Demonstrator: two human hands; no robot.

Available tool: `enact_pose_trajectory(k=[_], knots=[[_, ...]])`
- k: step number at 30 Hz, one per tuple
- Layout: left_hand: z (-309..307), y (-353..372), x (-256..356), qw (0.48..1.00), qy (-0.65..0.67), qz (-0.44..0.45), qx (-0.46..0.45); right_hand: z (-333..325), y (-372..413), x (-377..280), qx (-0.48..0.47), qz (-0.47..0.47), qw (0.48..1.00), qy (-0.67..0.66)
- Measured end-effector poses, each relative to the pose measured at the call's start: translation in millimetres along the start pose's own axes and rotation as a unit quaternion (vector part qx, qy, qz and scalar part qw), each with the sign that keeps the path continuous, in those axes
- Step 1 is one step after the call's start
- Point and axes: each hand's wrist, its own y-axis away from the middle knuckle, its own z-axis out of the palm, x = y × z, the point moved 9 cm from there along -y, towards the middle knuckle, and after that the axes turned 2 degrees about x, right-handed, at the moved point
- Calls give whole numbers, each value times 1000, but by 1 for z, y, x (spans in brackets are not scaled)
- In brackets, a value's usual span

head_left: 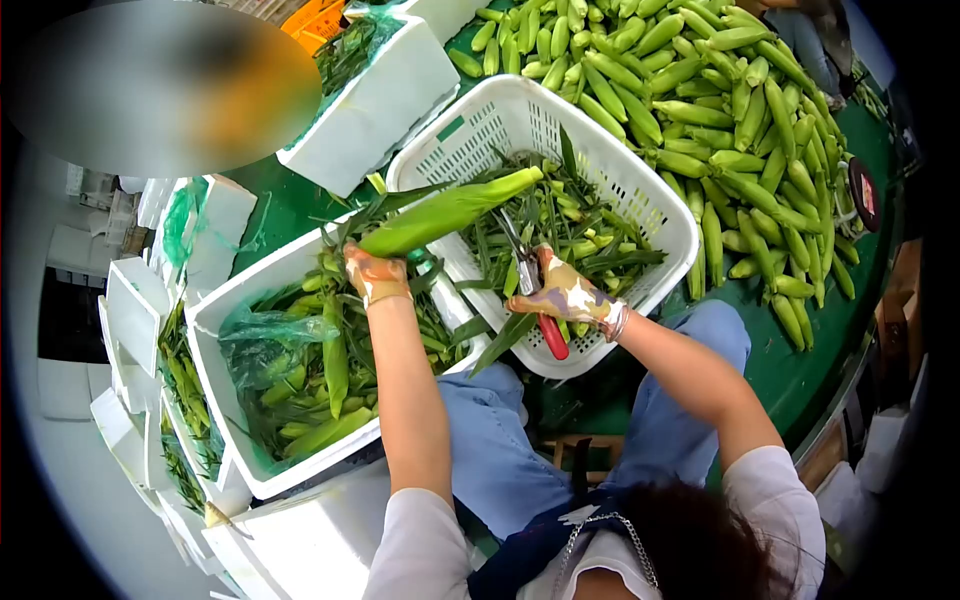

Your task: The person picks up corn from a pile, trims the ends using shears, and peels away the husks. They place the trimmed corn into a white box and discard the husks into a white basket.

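Observation:
My left hand (377,274), in a camouflage-patterned glove, is closed around the base of a green ear of corn (450,214) still in its husk. The ear points up and to the right, above the edge of a white slatted basket (683,222). Over that basket my right hand (572,296), gloved alike, grips red-handled pruning shears (551,336), their metal blades pointing up and away from me. Cut leaves and stalk ends (600,225) lie in the basket. Under my left hand stands a white foam box (207,340) holding ears of corn (335,360) and green plastic.
A large heap of husked-in corn (730,130) covers the green floor (765,345) at the upper right. Another white foam box (385,105) stands at the upper left. More foam boxes (130,300) are stacked at the left. Part of another person (808,50) shows at the top right.

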Motion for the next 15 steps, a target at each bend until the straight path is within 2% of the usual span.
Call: enact_pose_trajectory(k=[1,2,4,5,6,9,10,13,14,15], knots=[[2,2,-1,998,1,-10,-56,0,0,-5,42,-68,996,-29],[-7,0,-3,1000,-24,-11,-4,5,-1,-6,20,-57,997,-40],[-13,-1,-18,998,-56,-16,11,-1,-6,-29,-41,-29,997,-61],[-10,2,-24,997,-72,-15,20,1,-16,-9,-6,-14,999,-38],[-4,0,-29,1000,-12,-15,-13,-1,-22,-4,-2,-20,1000,-24],[9,14,-34,998,10,-59,-30,-8,-22,5,-12,11,1000,-2],[8,20,-29,999,-21,-44,11,-8,-18,5,2,0,1000,17],[-33,-33,-35,999,-14,-36,-15,3,-18,33,67,-23,993,92],[-60,-54,-25,992,-88,7,88,-2,-15,42,47,14,991,126],[-48,-42,-12,992,-87,11,87,-15,-10,54,31,50,985,160]])
